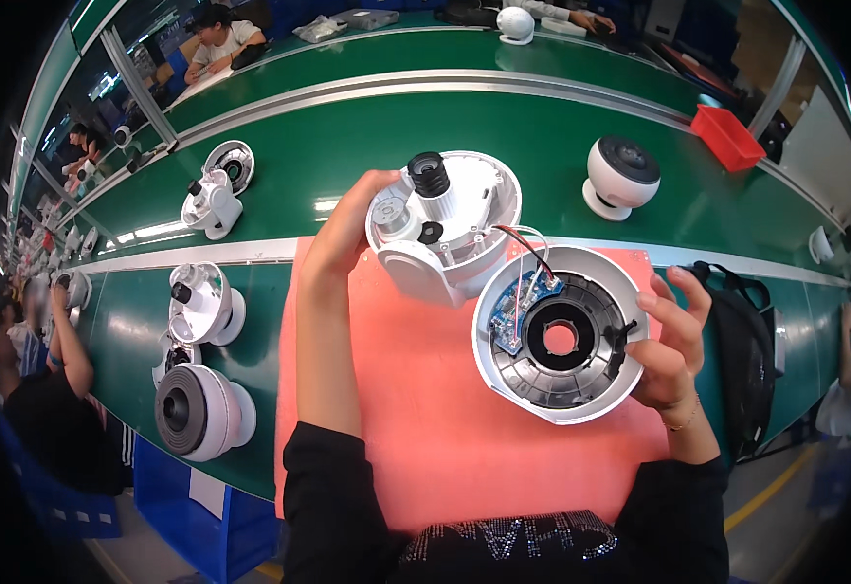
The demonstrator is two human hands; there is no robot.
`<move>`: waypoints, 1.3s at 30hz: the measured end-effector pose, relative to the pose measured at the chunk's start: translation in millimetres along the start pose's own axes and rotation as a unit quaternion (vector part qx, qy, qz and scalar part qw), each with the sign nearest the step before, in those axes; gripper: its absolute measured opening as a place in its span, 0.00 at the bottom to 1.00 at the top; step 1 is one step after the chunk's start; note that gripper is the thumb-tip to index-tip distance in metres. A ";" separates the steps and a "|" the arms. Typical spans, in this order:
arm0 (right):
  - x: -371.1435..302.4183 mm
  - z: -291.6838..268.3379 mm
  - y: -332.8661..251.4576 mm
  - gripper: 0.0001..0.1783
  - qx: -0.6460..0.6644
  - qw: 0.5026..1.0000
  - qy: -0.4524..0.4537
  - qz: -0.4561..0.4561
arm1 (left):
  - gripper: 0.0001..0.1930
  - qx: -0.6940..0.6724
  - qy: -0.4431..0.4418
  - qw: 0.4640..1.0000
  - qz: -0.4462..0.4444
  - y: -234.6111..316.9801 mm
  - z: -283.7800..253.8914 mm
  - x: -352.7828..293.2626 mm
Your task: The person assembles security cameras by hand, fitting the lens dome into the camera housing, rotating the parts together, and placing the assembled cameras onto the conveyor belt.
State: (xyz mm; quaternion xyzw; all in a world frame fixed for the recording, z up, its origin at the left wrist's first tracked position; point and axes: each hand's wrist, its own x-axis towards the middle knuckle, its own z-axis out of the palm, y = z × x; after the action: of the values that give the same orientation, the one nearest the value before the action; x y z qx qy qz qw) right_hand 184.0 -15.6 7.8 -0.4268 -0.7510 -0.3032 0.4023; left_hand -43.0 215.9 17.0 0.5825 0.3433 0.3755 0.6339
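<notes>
My left hand (349,222) is closed on the white camera body (420,268), held up over the pink mat (406,448). Its inner side faces up, and a black lens (428,175) stands up from it. In my right hand (676,341) is a round white front cover (596,265), gripped by its right rim with the inside showing. Within the cover sit a black ring (586,341) around a central hole and a blue circuit board (505,321). Thin red, black and white wires (534,243) link the two halves, which are close together.
Left on the green bench, several opened camera units (197,302) stand near a closed one (197,414). A closed white camera (622,180) and a red bin (727,136) stand far right. A black bag (744,350) lies right of the mat. Other people sit around.
</notes>
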 end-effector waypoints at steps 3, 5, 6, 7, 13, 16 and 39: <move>-5.2 -0.5 -3.2 0.20 0.092 0.995 -0.026 -0.012 | 0.26 0.015 -0.028 0.999 -0.015 -6.9 7.1 2.5; -7.8 -1.2 -10.6 0.20 0.117 0.993 -0.030 0.017 | 0.25 0.020 -0.060 0.997 -0.032 -14.3 6.6 8.8; -8.0 -1.9 -15.0 0.21 0.144 0.988 -0.032 0.041 | 0.23 0.032 -0.122 0.992 -0.016 -16.2 5.8 9.6; -6.0 -4.4 -20.2 0.21 0.193 0.977 -0.053 0.078 | 0.21 0.043 -0.184 0.982 0.000 -18.1 5.1 10.8; -37.0 1.1 -40.8 0.23 0.532 0.748 -0.148 0.368 | 0.20 0.255 -0.322 0.911 -0.049 -34.1 -1.5 14.8; -40.5 2.8 -45.6 0.24 0.519 0.727 -0.152 0.424 | 0.18 0.275 -0.177 0.928 0.180 -8.5 14.2 -11.6; -52.6 10.4 -41.8 0.32 0.464 0.840 -0.130 0.249 | 0.25 0.266 -0.205 0.876 0.345 -25.7 49.3 -158.0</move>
State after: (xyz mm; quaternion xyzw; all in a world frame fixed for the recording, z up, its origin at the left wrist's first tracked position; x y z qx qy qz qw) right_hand 159.8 -47.1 -47.4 -0.3981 -0.7177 0.2498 0.5137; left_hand -74.2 52.7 -4.7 0.8747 0.0699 0.3370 0.3412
